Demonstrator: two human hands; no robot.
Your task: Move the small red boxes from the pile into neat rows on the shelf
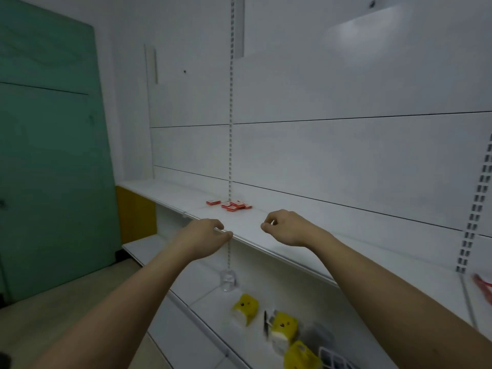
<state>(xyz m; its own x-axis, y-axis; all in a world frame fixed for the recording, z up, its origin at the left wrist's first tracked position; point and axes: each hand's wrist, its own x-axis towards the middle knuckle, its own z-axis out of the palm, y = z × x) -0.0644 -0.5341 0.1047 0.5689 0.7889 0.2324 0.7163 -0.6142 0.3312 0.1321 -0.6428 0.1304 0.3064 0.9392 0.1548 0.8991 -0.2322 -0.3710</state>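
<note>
So the small red boxes (233, 205) were sitting in a loose little pile at the far edge of the white shelf (306, 243), right up against the back panel by the slotted upright (230, 134). One box (213, 202) lay just to the left of the clump, apart from it. No neat rows that I could see, so I'd call this the very start of the job, reaching in for the first pick.

My left hand (202, 235) was at the near lip of the shelf, fingers loosely curled and, as far as I could tell, touching the edge, holding nothing. My right hand (286, 226) hovered over the shelf a bit nearer than the pile, fingers curled with thumb and forefinger tips close together like a pinch, but nothing in it that I could make out. Both were short of the boxes.

Next move, I figured: stretch further in, pinch one box off the top without scattering the rest, then set it down square on the bare shelf surface to start a row.

Lower shelf near me had some yellow packets (282, 327) with little faces, plus a clear thing (228, 279) I couldn't identify. Green door (48, 155) off to the left.
</note>
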